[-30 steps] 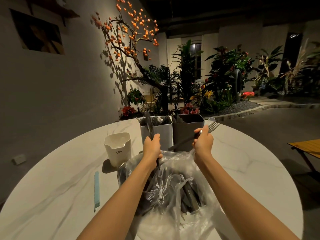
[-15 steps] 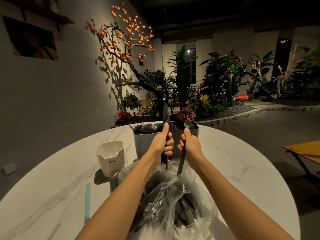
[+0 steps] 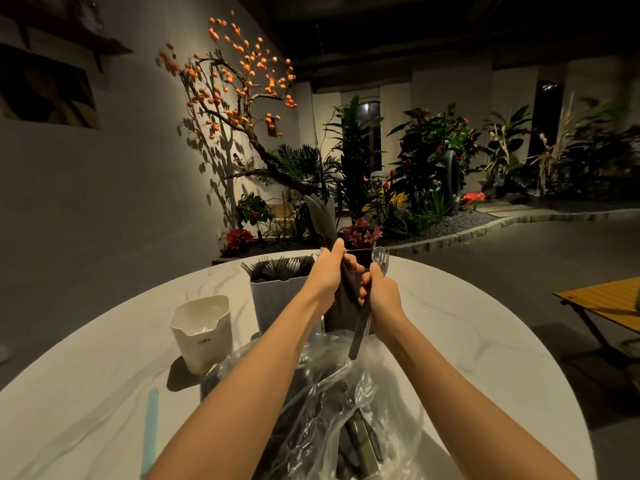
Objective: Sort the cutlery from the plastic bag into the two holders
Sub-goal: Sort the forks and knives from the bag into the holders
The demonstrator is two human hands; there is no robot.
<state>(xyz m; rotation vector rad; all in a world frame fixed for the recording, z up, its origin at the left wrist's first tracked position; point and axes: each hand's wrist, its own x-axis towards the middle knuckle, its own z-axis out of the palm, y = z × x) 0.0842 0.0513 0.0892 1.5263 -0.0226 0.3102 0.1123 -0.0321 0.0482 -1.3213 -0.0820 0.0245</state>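
A clear plastic bag (image 3: 332,403) with several dark-handled cutlery pieces lies on the table in front of me. Behind it stand two holders: a light grey one (image 3: 273,299) full of forks on the left, and a dark one (image 3: 341,313) on the right, mostly hidden by my hands. My left hand (image 3: 329,275) grips a bunch of knives (image 3: 320,216), blades up, above the dark holder. My right hand (image 3: 381,294) grips a dark-handled piece (image 3: 362,323) upright beside it, its shiny head near the holder's rim; I cannot tell if it is a fork or spoon.
A white cup (image 3: 202,330) stands left of the bag on the round marble table (image 3: 467,341). A light blue strip (image 3: 150,431) lies near the table's left edge. A wooden folding table (image 3: 609,303) sits on the right, plants behind.
My hands have risen and drawn together over the dark holder. The left hand's knives now stick up higher. The right hand's piece has turned from slanted to upright.
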